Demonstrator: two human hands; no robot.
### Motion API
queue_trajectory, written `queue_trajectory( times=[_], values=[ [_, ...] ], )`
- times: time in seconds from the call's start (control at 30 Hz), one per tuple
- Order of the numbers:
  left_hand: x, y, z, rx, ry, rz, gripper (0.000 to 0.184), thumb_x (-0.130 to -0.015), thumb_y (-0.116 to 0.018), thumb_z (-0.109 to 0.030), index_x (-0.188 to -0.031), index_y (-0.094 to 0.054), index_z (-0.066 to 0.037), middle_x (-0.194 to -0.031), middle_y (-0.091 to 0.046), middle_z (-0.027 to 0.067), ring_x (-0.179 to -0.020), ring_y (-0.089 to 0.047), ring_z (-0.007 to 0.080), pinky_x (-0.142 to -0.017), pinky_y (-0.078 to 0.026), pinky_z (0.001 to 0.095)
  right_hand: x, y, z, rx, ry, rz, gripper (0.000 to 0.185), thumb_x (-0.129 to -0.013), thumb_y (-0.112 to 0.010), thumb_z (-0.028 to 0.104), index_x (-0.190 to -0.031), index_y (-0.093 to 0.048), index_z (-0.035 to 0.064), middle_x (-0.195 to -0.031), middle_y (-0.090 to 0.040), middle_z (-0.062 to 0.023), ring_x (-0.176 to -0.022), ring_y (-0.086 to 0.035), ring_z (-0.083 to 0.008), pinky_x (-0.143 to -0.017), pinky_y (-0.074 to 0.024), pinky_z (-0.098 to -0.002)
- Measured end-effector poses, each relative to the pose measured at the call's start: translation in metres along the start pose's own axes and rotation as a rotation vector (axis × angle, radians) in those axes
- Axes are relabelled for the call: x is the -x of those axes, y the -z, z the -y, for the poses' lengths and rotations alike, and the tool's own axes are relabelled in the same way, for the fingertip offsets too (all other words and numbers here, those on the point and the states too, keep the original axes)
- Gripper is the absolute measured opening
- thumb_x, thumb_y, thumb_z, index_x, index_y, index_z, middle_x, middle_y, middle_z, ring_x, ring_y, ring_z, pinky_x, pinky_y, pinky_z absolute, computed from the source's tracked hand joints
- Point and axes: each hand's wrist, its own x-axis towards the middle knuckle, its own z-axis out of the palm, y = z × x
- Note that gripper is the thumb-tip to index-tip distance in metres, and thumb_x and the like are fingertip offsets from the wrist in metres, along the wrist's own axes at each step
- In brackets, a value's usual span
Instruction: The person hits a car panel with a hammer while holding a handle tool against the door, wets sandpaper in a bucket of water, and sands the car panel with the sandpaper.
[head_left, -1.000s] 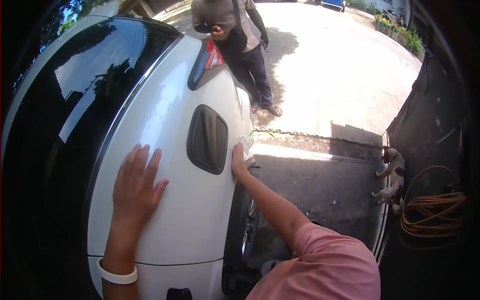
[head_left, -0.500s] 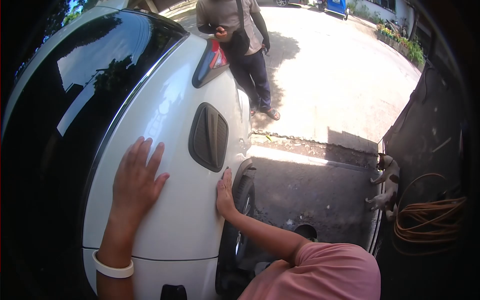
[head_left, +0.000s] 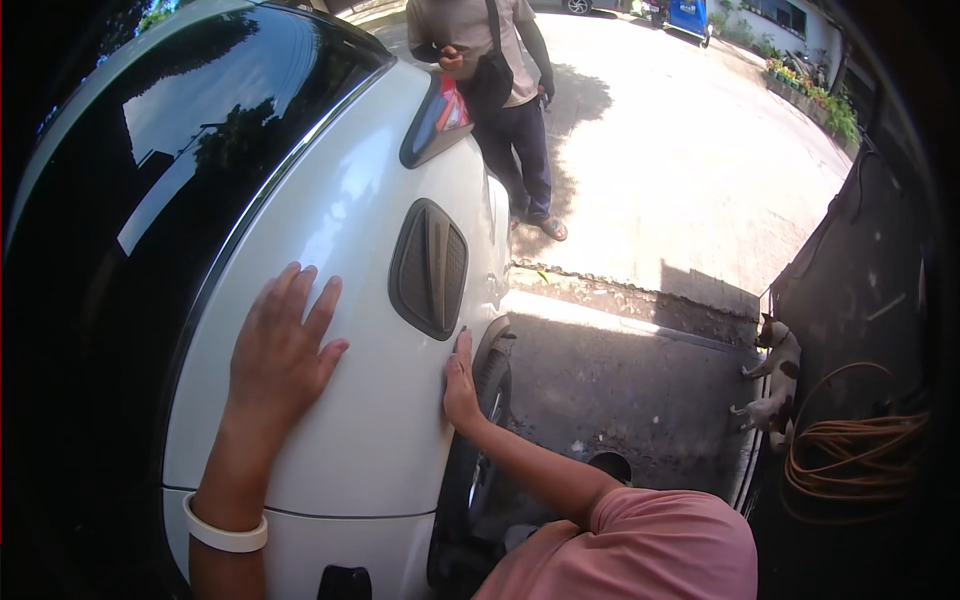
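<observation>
A white car body point(head_left: 350, 420) fills the left and middle of the head view. My left hand point(head_left: 285, 345) lies flat on its upper panel, fingers spread, with a pale band point(head_left: 225, 530) around the wrist. Lower on the side, my right hand point(head_left: 461, 385) rests with straight fingers against the panel edge, just above the wheel point(head_left: 490, 395). The right palm is hidden against the body. Right above those fingertips sits a dark textured cover point(head_left: 430, 268) with a rounded outline. Neither hand appears to hold anything. The dark window point(head_left: 230, 130) runs along the left.
A person point(head_left: 480, 70) in a light shirt stands beyond the tail light point(head_left: 440, 118). Along the dark wall at right are a white-and-brown dog point(head_left: 777, 375) and an orange coiled hose or cable point(head_left: 855, 455). A blue vehicle point(head_left: 688, 18) is far back.
The view has shifted slightly, so the car and background sit a little to the right. Both hands stay on the panel. My right thumb now stands more apart from the fingers.
</observation>
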Motion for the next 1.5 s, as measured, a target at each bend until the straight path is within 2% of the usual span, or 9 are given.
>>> queue_trajectory(
  times=[0.27, 0.5, 0.8, 0.93, 1.07, 1.2, 1.23, 1.4, 1.5],
  values=[
    [0.000, 0.000, 0.001, 0.000, -0.017, -0.025, 0.069, -0.085, -0.078, -0.031, -0.142, -0.044, -0.013, -0.139, -0.046, 0.0159, -0.137, -0.041, 0.0325, -0.115, -0.038, 0.0449, -0.124, 0.025, -0.040, -0.062, -0.117, -0.054, 0.062, -0.109, -0.026, 0.031, -0.156, -0.015, -0.0075, -0.166, -0.009, -0.0230, -0.155, -0.004, -0.0321, -0.125, -0.0042, -0.0373],
    [0.002, 0.001, 0.001, 0.009, 0.026, 0.046, 0.069, -0.089, -0.072, -0.033, -0.147, -0.041, -0.014, -0.146, -0.045, 0.0140, -0.141, -0.039, 0.0319, -0.117, -0.035, 0.0449, 0.052, 0.018, 0.027, -0.087, 0.052, 0.093, 0.061, -0.107, -0.032, 0.022, -0.157, -0.011, -0.0063, -0.167, -0.002, -0.0223, -0.155, 0.002, -0.0336, -0.124, 0.0010, -0.0417],
    [0.002, 0.002, 0.000, 0.029, -0.020, -0.039, 0.067, -0.087, -0.077, -0.030, -0.143, -0.045, -0.013, -0.140, -0.047, 0.0158, -0.138, -0.040, 0.0325, -0.116, -0.037, 0.0437, -0.135, 0.017, -0.078, -0.088, -0.075, -0.079, 0.063, -0.109, -0.027, 0.033, -0.155, -0.015, -0.0078, -0.165, -0.008, -0.0244, -0.155, -0.004, -0.0340, -0.125, -0.0034, -0.0395],
    [0.002, 0.004, -0.001, 0.023, 0.033, 0.034, 0.067, -0.090, -0.073, -0.028, -0.147, -0.042, -0.014, -0.146, -0.046, 0.0138, -0.142, -0.038, 0.0313, -0.117, -0.034, 0.0439, -0.029, 0.006, -0.029, -0.064, -0.033, -0.038, 0.063, -0.109, -0.030, 0.033, -0.155, -0.015, -0.0078, -0.165, -0.008, -0.0244, -0.155, -0.004, -0.0339, -0.125, -0.0033, -0.0387],
    [0.003, 0.012, -0.005, 0.030, 0.059, 0.036, 0.066, -0.090, -0.073, -0.026, -0.146, -0.042, -0.013, -0.147, -0.045, 0.0136, -0.142, -0.037, 0.0314, -0.118, -0.034, 0.0434, 0.079, 0.046, 0.039, -0.215, -0.112, 0.300, 0.062, -0.109, -0.034, 0.028, -0.156, -0.014, -0.0073, -0.166, -0.006, -0.0223, -0.155, -0.001, -0.0297, -0.124, -0.0045, -0.0357],
    [0.009, 0.017, -0.007, 0.013, 0.031, -0.002, 0.065, -0.090, -0.073, -0.025, -0.146, -0.042, -0.013, -0.148, -0.043, 0.0132, -0.142, -0.037, 0.0313, -0.117, -0.034, 0.0433, 0.109, 0.127, 0.074, -0.540, -0.418, 0.556, 0.054, -0.109, -0.035, 0.025, -0.156, -0.027, 0.0011, -0.155, -0.038, -0.0157, -0.145, -0.034, -0.0232, -0.121, -0.0210, -0.0330],
    [0.009, 0.018, -0.007, 0.012, 0.018, -0.035, 0.065, -0.090, -0.072, -0.024, -0.146, -0.042, -0.013, -0.148, -0.043, 0.0132, -0.142, -0.037, 0.0315, -0.117, -0.035, 0.0434, 0.117, 0.151, 0.088, -0.561, -0.496, 0.495, 0.049, -0.108, -0.036, 0.025, -0.153, -0.037, 0.0053, -0.139, -0.054, -0.0106, -0.129, -0.050, -0.0185, -0.114, -0.0322, -0.0322],
    [0.010, 0.024, -0.004, -0.009, -0.065, -0.160, 0.060, -0.090, -0.072, -0.024, -0.143, -0.045, -0.011, -0.143, -0.046, 0.0129, -0.136, -0.042, 0.0308, -0.111, -0.040, 0.0432, 0.179, 0.259, 0.080, -0.669, -0.827, 0.169, 0.042, -0.104, -0.039, 0.028, -0.138, -0.057, 0.0108, -0.133, -0.060, -0.0096, -0.123, -0.057, -0.0217, -0.105, -0.0439, -0.0392],
    [0.005, 0.024, -0.003, -0.059, -0.097, -0.198, 0.055, -0.090, -0.071, -0.026, -0.138, -0.050, -0.010, -0.138, -0.049, 0.0125, -0.130, -0.046, 0.0289, -0.106, -0.044, 0.0412, 0.227, 0.319, 0.084, -0.686, -0.963, -0.003, 0.041, -0.102, -0.046, 0.032, -0.139, -0.054, 0.0144, -0.124, -0.064, -0.0076, -0.112, -0.062, -0.0236, -0.096, -0.0501, -0.0456]
  ],
)
